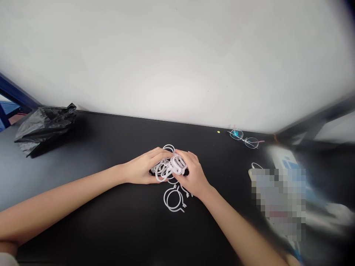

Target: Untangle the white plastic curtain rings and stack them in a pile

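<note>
A tangled bunch of white plastic rings [162,169] sits between my two hands over the middle of the black table. My left hand [144,166] curves round the bunch from the left, its thumb low and its fingers over the top. From the right, my right hand [192,173] is closed on the same bunch, with its thumb in front. Some thin open rings with small end tabs [173,199] lie loose on the table just below the hands. One ring sticks up behind the fingers. How many rings each hand grips is hidden.
A crumpled black plastic bag [46,127] lies at the far left of the black table [111,229]. Eyeglasses [244,139] and a small yellow bit [218,132] are near the white wall [166,62]. At right are a pixelated item [280,203] and a blurred white-and-blue package [291,162].
</note>
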`<state>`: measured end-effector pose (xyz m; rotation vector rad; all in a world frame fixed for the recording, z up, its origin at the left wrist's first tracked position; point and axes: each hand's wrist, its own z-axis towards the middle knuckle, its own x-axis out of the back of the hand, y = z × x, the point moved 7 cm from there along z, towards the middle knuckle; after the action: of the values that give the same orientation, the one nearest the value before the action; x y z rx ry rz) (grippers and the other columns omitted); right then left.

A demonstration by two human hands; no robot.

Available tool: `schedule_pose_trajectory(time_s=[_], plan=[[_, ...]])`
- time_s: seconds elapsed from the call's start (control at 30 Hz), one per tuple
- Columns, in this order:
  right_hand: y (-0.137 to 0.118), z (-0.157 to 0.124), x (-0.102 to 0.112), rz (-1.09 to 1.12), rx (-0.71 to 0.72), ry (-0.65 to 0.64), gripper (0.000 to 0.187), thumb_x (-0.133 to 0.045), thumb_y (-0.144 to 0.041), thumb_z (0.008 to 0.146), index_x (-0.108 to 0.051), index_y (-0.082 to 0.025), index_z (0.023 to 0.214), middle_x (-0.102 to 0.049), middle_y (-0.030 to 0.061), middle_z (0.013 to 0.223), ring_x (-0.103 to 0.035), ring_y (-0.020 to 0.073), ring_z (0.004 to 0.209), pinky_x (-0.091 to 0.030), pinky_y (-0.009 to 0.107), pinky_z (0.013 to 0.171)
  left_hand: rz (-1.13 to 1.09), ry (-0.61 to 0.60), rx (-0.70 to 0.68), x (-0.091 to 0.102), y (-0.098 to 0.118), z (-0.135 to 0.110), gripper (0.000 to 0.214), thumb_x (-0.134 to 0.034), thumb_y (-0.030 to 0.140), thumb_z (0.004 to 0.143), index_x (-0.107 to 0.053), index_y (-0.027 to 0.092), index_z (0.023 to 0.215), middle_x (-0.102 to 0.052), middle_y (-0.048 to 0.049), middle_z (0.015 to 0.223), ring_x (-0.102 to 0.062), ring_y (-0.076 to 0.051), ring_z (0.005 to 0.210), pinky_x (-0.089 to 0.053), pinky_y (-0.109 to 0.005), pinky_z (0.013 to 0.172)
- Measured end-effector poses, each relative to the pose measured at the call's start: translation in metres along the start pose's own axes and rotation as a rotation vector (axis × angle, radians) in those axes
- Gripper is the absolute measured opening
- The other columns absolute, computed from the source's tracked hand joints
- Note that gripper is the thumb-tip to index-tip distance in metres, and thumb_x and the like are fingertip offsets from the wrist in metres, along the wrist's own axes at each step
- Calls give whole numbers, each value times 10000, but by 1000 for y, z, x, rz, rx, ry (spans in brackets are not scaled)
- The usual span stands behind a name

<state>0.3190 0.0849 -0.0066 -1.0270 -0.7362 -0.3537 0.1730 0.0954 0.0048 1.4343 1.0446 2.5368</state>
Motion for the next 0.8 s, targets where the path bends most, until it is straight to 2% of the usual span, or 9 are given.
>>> schedule_pose_trajectory(time_s=[0.23, 0.43, 0.5, 0.6, 0.7, 0.8], plan=[[2, -2, 5, 30, -9, 97, 455, -559, -274, 907, -512, -219, 1356, -662, 101, 1282, -618, 280, 1180, -465, 490, 1028, -34, 45, 77, 5, -4, 0, 509, -630, 293, 899, -424, 228, 1359, -601, -119, 1230, -604, -237, 1084, -531, -369, 920], [3, -4, 6, 62, -4, 89, 526, -484, -249, 950, -395, -226, 1467, -623, 101, 1349, -580, 265, 1250, -464, 472, 1046, -63, 106, 117, 10, -7, -1, 462, -623, 291, 901, -461, 215, 1328, -595, -113, 1236, -580, -243, 1136, -502, -388, 977], [0, -4, 6, 68, 15, 72, 589, -510, -235, 918, -360, -235, 1487, -607, 103, 1367, -575, 269, 1253, -455, 479, 1053, -72, 97, 92, 10, -6, -1, 529, -655, 326, 877, -445, 215, 1349, -583, -124, 1264, -559, -262, 1166, -488, -414, 995], [-5, -3, 2, 49, 39, -8, 721, -599, -278, 852, -307, -240, 1510, -533, 118, 1443, -522, 298, 1311, -385, 536, 1108, -62, 63, 25, 9, -3, 0, 810, -773, 519, 741, -402, 217, 1395, -559, -153, 1308, -539, -316, 1184, -472, -472, 1001], [-10, -3, -5, 18, 52, -147, 951, -719, -453, 777, -197, -251, 1546, -359, 138, 1567, -378, 335, 1427, -247, 611, 1169, -12, 9, -23, 5, 0, -1, 1084, -812, 675, 573, -353, 223, 1444, -510, -187, 1384, -512, -380, 1228, -397, -559, 1057], [-11, -4, -7, 16, 54, -269, 1208, -771, -617, 677, -35, -273, 1571, -198, 151, 1629, -245, 349, 1490, -136, 638, 1193, 31, -29, 9, -1, 0, -3, 1171, -781, 734, 552, -289, 232, 1489, -438, -205, 1471, -457, -424, 1304, -263, -635, 1128]])
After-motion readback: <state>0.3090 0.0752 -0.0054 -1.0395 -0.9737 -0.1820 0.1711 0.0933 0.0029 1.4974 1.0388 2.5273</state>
